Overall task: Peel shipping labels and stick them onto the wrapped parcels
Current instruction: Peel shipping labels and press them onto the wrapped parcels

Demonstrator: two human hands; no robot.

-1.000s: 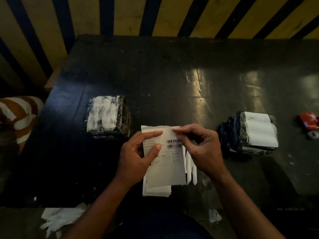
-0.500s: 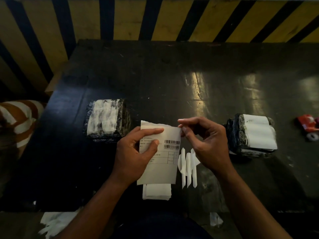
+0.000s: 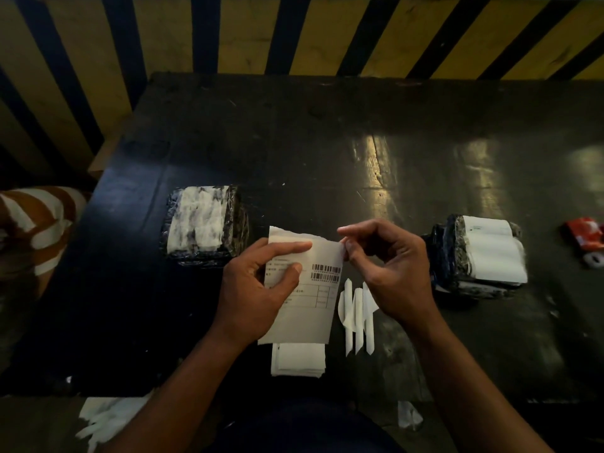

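A white shipping label (image 3: 313, 308) with two barcodes is held above the dark table (image 3: 327, 152). My left hand (image 3: 258, 289) grips its left side, thumb on the printed face. My right hand (image 3: 389, 269) picks at the label's upper right corner with fingertip and thumb. A black-wrapped parcel (image 3: 204, 225) with a worn white patch lies to the left. A stack of wrapped parcels (image 3: 480, 256) with white labels on top lies to the right. More labels (image 3: 299, 359) sit stacked under the held one.
Several narrow white paper strips (image 3: 356, 318) lie on the table beside the label stack. A red and white object (image 3: 586, 237) sits at the far right edge. Torn white backing scraps (image 3: 108, 416) lie on the floor, lower left. A yellow-black striped wall (image 3: 294, 31) is behind.
My right hand has slid from the label's top middle to its upper right corner. The label now sits higher and more tilted, uncovering the paper strips beside it.
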